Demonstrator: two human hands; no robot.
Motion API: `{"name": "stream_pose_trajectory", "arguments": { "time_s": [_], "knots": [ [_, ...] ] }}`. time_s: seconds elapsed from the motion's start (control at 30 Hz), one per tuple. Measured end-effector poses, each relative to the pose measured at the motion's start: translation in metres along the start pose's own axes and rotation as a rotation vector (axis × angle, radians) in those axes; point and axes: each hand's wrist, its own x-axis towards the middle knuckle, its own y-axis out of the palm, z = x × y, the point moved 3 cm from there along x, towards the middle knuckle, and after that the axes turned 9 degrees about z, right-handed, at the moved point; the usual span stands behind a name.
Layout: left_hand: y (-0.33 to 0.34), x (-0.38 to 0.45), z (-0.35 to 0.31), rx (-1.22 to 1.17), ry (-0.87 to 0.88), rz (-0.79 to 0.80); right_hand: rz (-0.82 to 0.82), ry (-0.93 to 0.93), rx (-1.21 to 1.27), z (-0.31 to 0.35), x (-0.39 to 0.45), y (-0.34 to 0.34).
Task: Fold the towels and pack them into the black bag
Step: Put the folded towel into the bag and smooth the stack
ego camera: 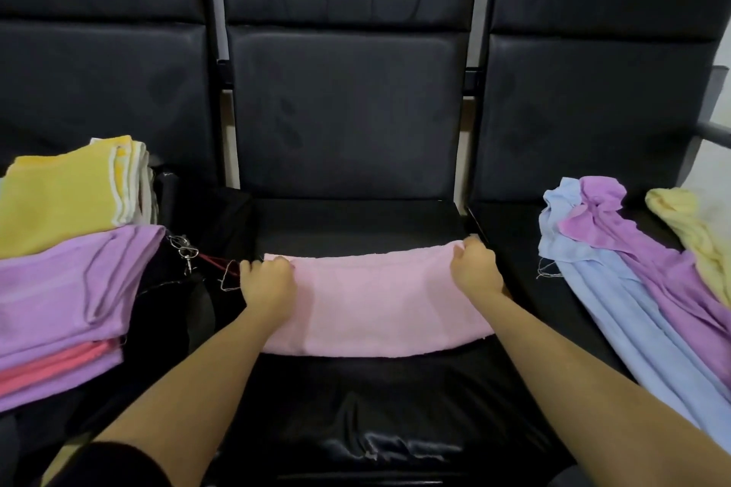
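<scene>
Head view | our left hand (268,281) and right hand (472,269) pinch the pink towel's (375,312) far corners, fingers curled | towel lies between and below our fingers on the seat (356,225) | advice: match edges, smooth before creasing.

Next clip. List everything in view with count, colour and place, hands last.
pink towel: one, pale pink, flat on the middle seat
folded towels: one stack, yellow, white, purple, coral, left
loose towels: three, blue, purple, pale yellow, heaped on the right seat
black bag: one, black with metal clip, beside the stack
seats: three, black, across the view
hands: left and right, each gripping a far corner of the pink towel
</scene>
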Motion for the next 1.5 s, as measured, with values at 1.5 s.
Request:
{"name": "stream_pose_trajectory", "arguments": {
  "time_s": [1.5],
  "knots": [
    [0.049, -0.022, -0.028, 0.051, -0.204, 0.025, 0.315, -0.512, -0.655, -0.002, -0.009, 0.071]
  ]
}}
